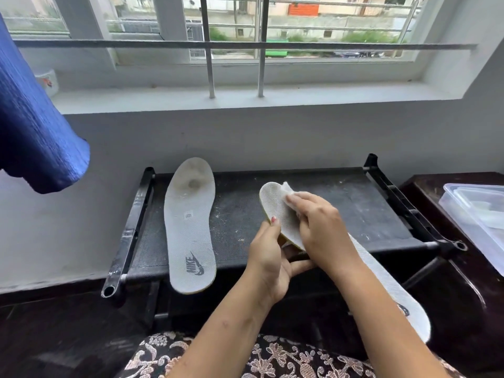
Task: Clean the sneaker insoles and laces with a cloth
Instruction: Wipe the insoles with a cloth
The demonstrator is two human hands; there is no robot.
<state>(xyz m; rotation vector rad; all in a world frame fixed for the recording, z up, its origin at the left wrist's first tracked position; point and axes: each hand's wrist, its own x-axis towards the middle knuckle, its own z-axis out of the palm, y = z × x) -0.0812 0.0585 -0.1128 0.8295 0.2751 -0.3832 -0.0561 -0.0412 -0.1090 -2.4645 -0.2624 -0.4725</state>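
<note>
While the held insole (274, 205) is grasped mid-length by the left grip (268, 260) over the near edge of the bench (341, 208), the cloth (289, 190), clasped in the right grip (319, 222) at its toe, is best drawn heelward with even pressure; a second insole (191, 222) lies along the dusty bench's left end, below a barred window (327, 28)

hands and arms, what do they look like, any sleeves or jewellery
Both forearms are bare to the frame edge, no sleeves in view. No watch, bangle or ring shows on the left hand or the right hand. The left thumbnail wears pinkish-red polish.
</note>
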